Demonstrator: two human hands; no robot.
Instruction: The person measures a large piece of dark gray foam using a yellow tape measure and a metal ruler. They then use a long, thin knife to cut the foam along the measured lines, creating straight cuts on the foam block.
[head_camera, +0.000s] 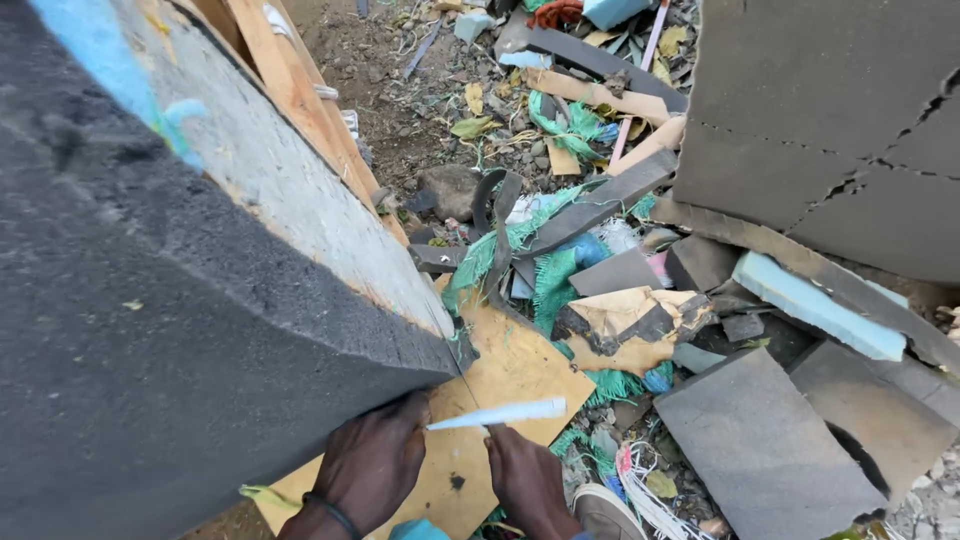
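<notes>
- The left hand (372, 462) presses against the lower near edge of a big dark grey foam slab (170, 330); its fingers are bent and curled under the slab's corner, gripping it there.
- A dark band (333, 513) circles the left wrist.
- The right hand (527, 482) is clenched around the handle of a knife (497, 414); the pale blade points left, lying nearly level, its tip just beside the left hand's knuckles.
- The foam slab fills the left half of the view, tilted on edge, with a rough grey face (290, 190) on its right side and a smear of light blue at the far top.
- Beneath both hands lies a flat tan board (520, 370), touching the slab's lower corner.
- Wooden planks (290, 85) lean along the slab's far right edge.
- To the right, near, grey foam offcuts (765, 445) lie flat on the ground; a light blue foam strip (815, 305) lies just beyond them.
- At the far right stands a large cracked grey foam block (810, 110).
- Between slab and block, the dirt ground is littered with green woven scraps (555, 270), dark foam strips (600, 205), torn brown cardboard (630, 320) and a stone (450, 190).
- A shoe toe (605, 512) shows at the near edge, just right of the right hand.
</notes>
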